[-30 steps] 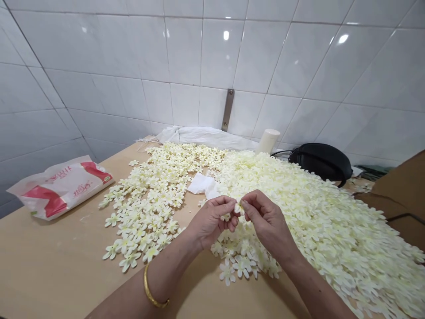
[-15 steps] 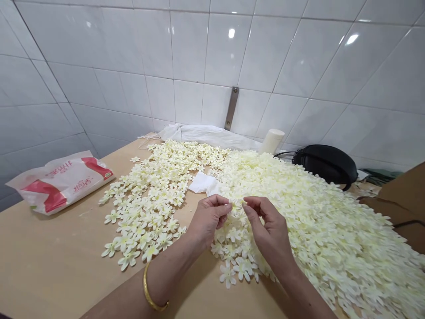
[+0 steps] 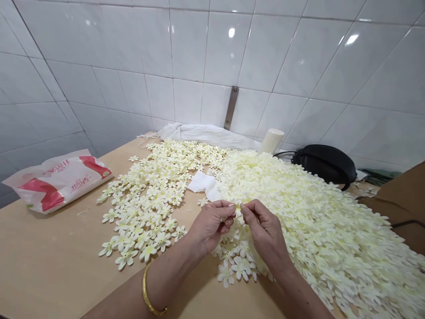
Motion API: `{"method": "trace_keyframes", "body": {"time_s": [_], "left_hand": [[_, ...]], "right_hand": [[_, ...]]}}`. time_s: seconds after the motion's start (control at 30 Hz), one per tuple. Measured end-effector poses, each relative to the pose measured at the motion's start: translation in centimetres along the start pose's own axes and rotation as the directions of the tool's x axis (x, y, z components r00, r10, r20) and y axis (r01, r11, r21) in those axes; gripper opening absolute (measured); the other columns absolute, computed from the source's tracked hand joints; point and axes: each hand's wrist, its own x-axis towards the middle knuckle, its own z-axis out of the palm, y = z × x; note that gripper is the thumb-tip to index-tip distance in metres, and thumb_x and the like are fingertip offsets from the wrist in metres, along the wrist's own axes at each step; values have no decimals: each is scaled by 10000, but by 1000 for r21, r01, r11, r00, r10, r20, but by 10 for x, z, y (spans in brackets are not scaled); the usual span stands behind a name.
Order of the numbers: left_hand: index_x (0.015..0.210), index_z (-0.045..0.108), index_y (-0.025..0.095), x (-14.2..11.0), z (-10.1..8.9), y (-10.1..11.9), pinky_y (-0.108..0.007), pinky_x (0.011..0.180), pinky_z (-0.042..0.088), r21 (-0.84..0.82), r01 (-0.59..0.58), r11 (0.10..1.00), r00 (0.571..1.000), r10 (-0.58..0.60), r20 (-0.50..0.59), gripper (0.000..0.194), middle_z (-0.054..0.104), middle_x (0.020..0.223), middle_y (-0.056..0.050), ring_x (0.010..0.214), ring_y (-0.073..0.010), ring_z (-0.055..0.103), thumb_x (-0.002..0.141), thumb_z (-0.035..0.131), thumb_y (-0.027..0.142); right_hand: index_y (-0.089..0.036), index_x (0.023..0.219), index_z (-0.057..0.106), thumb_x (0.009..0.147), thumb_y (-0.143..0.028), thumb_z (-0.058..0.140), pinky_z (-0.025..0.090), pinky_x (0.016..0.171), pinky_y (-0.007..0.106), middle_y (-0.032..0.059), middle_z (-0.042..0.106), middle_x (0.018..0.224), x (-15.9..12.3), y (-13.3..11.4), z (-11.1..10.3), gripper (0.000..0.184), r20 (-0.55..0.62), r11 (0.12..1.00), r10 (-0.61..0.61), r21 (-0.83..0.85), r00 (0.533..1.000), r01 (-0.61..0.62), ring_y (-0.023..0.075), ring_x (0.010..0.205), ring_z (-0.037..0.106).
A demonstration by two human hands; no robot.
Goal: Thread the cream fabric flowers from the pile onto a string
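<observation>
My left hand (image 3: 212,223), with a gold bangle (image 3: 148,290) on its forearm, pinches thumb against forefinger. Facing it, my right hand (image 3: 265,228) is closed in a pinch too, its fingertips almost touching the left ones. Between them shows a bit of a small cream artificial flower (image 3: 239,204), mostly hidden by the fingers. Below and to the right spreads a thick heap of pale yellow-white artificial flowers (image 3: 318,230). Left of my hands lies a looser, thinner pile of similar flowers (image 3: 146,212). A crumpled white tissue (image 3: 202,182) sits between the two piles.
A red-and-white packet (image 3: 63,179) lies on the wooden table (image 3: 49,257) at the left. Against the tiled wall are white plastic sheeting (image 3: 206,135), a cream cylinder (image 3: 271,141) and a black bag (image 3: 325,164). Brown cardboard (image 3: 398,199) stands at the right edge.
My right hand has moved slightly left, and its fingertips have closed up against those of my left hand. The left hand has shifted a little right; the piles look the same.
</observation>
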Motion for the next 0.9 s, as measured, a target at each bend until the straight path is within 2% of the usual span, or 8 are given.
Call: {"method": "trace_keyframes", "body": {"time_s": [0.2,0.37,0.43,0.5,0.57,0.67,0.77,0.9], "left_hand": [[570,465,132,-8,8,10,-132,330,131,-170,115,979,993,-120,-19,184,373,456,67,359,0,315,561,634,61],[606,459,144,-14,10,12,-125,326,145,-255,161,953,980,-123,156,176,354,457,68,351,-2,283,597,620,76],[618,462,148,-15,4,10,-128,331,151,-240,164,957,971,-114,211,191,364,455,69,347,-2,275,579,645,108],[615,464,148,-15,-4,9,-133,340,152,-179,149,973,971,-109,215,212,391,456,65,345,-1,279,557,666,133],[593,460,147,-16,-11,9,-141,346,138,-83,94,992,984,-80,161,222,396,435,66,338,-2,277,555,678,169],[555,450,150,-16,-18,11,-159,351,112,70,-12,997,998,7,68,248,356,376,77,326,-9,252,581,680,239],[532,439,154,-15,-22,11,-173,358,109,156,-73,985,996,65,56,286,353,355,78,321,-13,238,594,681,293],[528,434,163,-13,-24,11,-182,359,117,187,-92,978,993,75,94,312,342,331,85,309,-16,223,590,684,339]], "right_hand": [[-193,594,392,825,-387,425,285,483,221,-38,332,553,2,0,-1,303,40,994,39,98,998,-43,101,523,314],[-192,581,395,792,-421,468,339,548,232,-36,351,563,6,-4,-3,320,157,915,60,387,986,-117,109,561,364],[-190,564,389,785,-424,477,346,545,235,-38,348,550,5,-5,-2,334,212,892,73,422,974,-159,107,550,364],[-188,564,401,784,-411,486,350,530,234,-36,360,545,2,-5,0,325,203,922,80,357,976,-149,105,539,367],[-189,619,448,777,-370,512,363,527,236,-26,411,568,-2,-6,2,249,73,979,47,194,996,-60,110,548,395],[-191,790,531,778,-257,521,405,582,257,22,530,696,-6,-7,5,68,-104,982,-176,-81,979,168,139,634,484],[-194,862,582,799,-172,475,439,633,268,51,595,772,-8,-8,5,126,-28,926,-354,-152,935,346,158,705,551],[-197,832,623,805,-170,465,455,598,253,36,617,708,-7,-6,6,162,73,925,-350,-130,934,357,151,656,581]]}}
